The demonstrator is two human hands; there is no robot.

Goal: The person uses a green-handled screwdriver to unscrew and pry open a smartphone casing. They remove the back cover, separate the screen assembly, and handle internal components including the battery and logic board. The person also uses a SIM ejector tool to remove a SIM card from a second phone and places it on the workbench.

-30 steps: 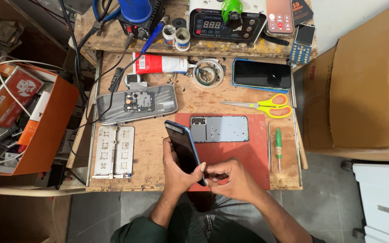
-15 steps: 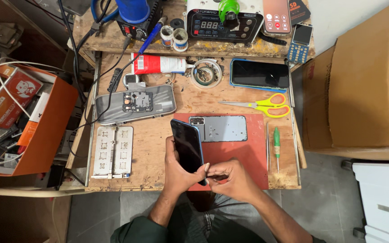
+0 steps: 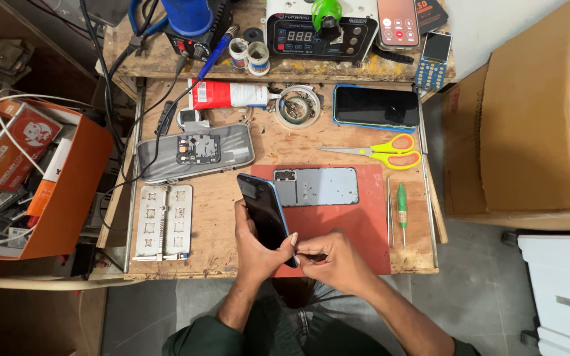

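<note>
My left hand grips a dark smartphone with a blue edge, tilted up over the red work mat. My right hand pinches a thin tool at the phone's lower corner; the tool itself is too small to make out. On the mat just beyond the phone lies a grey phone back cover, flat and apart from both hands.
On the wooden bench: yellow scissors, a green screwdriver, tweezers, another dark phone, a red-and-white glue tube, a grey opened phone frame, a metal fixture plate. An orange box stands left, cardboard right.
The phone in my left hand has tilted slightly and shifted a little right and toward the back cover. My right hand stays at its lower corner.
</note>
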